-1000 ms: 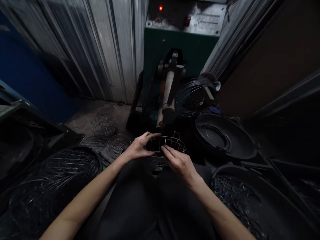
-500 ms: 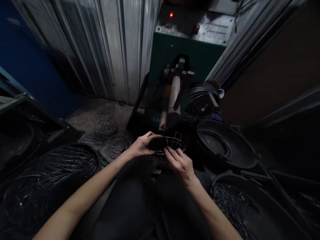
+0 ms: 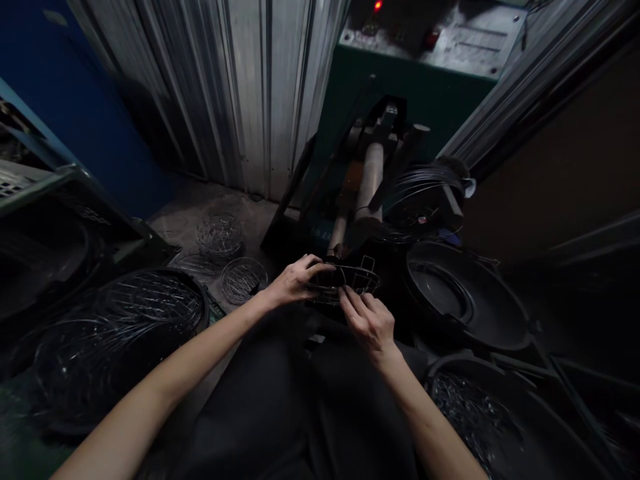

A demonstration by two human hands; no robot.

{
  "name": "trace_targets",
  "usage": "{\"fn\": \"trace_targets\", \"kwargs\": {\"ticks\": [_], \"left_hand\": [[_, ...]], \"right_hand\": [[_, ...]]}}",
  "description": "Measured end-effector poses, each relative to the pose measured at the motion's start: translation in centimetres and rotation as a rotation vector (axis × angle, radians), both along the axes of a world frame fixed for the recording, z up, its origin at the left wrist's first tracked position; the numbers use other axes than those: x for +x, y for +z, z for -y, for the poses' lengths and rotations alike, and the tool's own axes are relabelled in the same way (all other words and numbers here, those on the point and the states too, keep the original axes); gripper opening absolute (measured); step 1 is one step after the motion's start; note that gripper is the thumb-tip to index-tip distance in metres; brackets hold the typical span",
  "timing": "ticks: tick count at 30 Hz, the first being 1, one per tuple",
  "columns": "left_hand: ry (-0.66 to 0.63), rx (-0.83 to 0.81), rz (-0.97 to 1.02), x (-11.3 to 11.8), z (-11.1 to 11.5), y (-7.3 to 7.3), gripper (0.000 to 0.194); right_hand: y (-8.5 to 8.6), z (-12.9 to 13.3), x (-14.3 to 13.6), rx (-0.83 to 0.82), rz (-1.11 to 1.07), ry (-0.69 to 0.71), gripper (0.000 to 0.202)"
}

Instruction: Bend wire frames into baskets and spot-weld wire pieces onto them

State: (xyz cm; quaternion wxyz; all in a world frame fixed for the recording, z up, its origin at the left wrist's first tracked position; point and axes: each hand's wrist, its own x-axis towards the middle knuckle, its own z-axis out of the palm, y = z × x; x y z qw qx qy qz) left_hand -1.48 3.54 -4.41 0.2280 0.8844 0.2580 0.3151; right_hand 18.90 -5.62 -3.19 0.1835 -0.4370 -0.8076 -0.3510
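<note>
A round wire basket with a small squared loop on its far rim is between my two hands. My left hand is closed on the basket's left rim, thumb and fingers pinching the wire. At the near side of the rim, my right hand has its fingertips pressed together on the wire; any small piece in them is too dark to make out. Just beyond the basket are the metal arms of a green welding-type machine, their lower tip close to the far rim.
Left of me, a black tub holds many wire pieces. Several wire baskets lie on the floor behind it. To the right are a black round tub, a tub of small metal pieces and a wire coil.
The view has shifted, so the machine sits farther right and higher. Both hands keep their hold on the basket, which tilts slightly flatter below the machine's arms.
</note>
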Motion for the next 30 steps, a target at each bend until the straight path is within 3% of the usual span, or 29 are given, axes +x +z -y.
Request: {"fn": "trace_targets", "kwargs": {"ticks": [6,10,17,20,23,26,30], "left_hand": [[0.087,-0.048,0.025,0.4,0.1,-0.1,0.067],[0.122,-0.065,-0.015,0.4,0.4,0.0,0.071],[0.073,-0.097,-0.018,0.2,1.0,0.5,0.065],[0.047,-0.132,-0.012,0.4,1.5,0.6,0.064],[0.050,-0.161,-0.025,0.4,2.3,0.6,0.063],[0.009,-0.174,-0.073,0.5,3.3,0.5,0.061],[-0.053,-0.196,-0.122,0.7,4.3,0.0,0.063]], "right_hand": [[-0.8,-0.8,0.2,-0.006,-0.066,-0.007,0.025],[-1.1,-0.7,0.3,-0.117,-0.147,-0.042,0.030],[-0.4,0.5,-0.4,-0.118,-0.116,-0.099,0.027],[-0.1,1.2,-0.5,-0.206,-0.195,-0.099,0.028],[0.0,2.4,-0.4,-0.343,-0.423,-0.046,0.023],[-0.3,4.0,-0.5,-0.478,-0.819,-0.003,0.018],[-1.0,5.7,-0.7,-0.620,-1.306,-0.135,0.018]]}}
